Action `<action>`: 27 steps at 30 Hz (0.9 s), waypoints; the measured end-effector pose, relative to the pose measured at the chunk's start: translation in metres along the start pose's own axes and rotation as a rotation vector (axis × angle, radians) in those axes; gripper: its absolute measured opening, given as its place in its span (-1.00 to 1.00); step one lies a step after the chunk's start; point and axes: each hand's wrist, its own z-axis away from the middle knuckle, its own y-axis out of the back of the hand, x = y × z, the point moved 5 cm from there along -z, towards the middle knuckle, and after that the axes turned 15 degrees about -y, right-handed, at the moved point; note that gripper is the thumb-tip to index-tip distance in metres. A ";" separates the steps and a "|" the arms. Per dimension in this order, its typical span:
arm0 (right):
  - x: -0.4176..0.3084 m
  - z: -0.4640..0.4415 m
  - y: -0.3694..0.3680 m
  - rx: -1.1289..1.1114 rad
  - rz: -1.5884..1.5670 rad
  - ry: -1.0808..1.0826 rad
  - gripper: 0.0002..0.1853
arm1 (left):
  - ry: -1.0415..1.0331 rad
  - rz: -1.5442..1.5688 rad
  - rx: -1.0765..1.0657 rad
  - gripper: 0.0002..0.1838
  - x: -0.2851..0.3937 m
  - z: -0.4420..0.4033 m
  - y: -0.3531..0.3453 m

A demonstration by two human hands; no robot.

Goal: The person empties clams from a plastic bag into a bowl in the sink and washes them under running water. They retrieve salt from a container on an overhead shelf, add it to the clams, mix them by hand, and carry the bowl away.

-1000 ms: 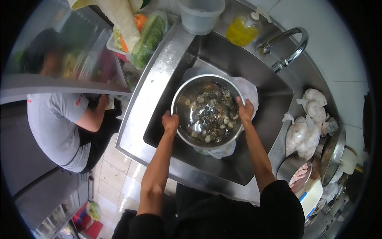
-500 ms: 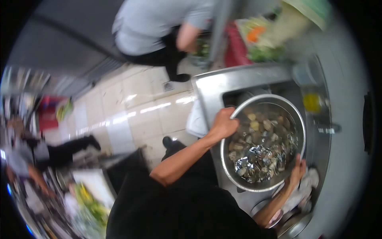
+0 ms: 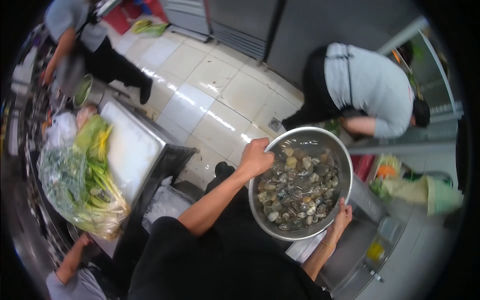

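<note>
A round metal bowl (image 3: 255, 216) is held up in front of me between both hands. Clams (image 3: 300, 187) lie in water inside it, several of them with striped shells. My left hand (image 3: 256, 159) is closed around the rim on the bowl's left side. At the lower right, my right hand (image 3: 342, 218) grips the rim, its thumb on the edge and the other fingers partly hidden beneath. The bowl is roughly level, partly over the floor and partly over the edge of the metal sink (image 3: 345, 255).
Leafy greens in plastic (image 3: 95, 175) lie beside a white cutting board (image 3: 130, 145) on the left counter. One person (image 3: 370, 90) bends at an open fridge; another person (image 3: 85, 45) stands at upper left, a third (image 3: 75, 275) at lower left. Tiled floor (image 3: 210, 110) stretches between.
My body and view have turned left, away from the sink. The bowl of clams has come along, lifted from over the sink toward the floor side, with both hands still on its rim.
</note>
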 end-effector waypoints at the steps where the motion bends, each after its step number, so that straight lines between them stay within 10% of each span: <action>1: 0.006 -0.016 0.000 -0.071 -0.023 0.003 -0.62 | 0.033 -0.033 0.049 -0.86 -0.004 0.014 -0.005; 27: 0.150 -0.160 -0.066 -0.432 0.183 -0.023 -0.50 | 0.253 -0.159 0.702 -0.83 -0.243 0.146 -0.131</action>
